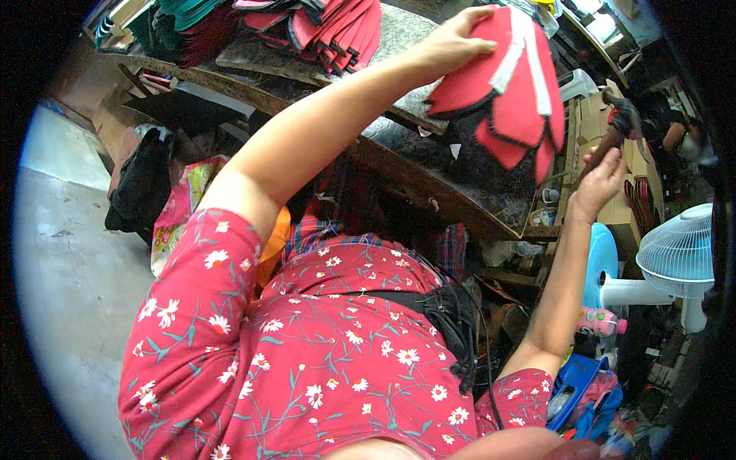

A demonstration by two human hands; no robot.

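My left hand (448, 47) is raised over the workbench and grips a fanned stack of red fabric pieces (506, 84) with dark edges and white strips. My right hand (599, 182) is lifted just below and to the right of the stack, fingers apart, close to the lowest red piece. A brown-handled tool (613, 126) shows right above its fingertips; I cannot tell whether the hand touches it. My red flowered dress (307, 360) fills the lower middle of the view.
The dark, worn workbench (429, 165) carries more red pieces (337, 31) at its far end. A white fan (678, 257), a blue bin (573, 379) and a pink bottle (602, 322) stand at right. Another person (675, 130) works at far right. Bags (146, 184) lie at left on the grey floor.
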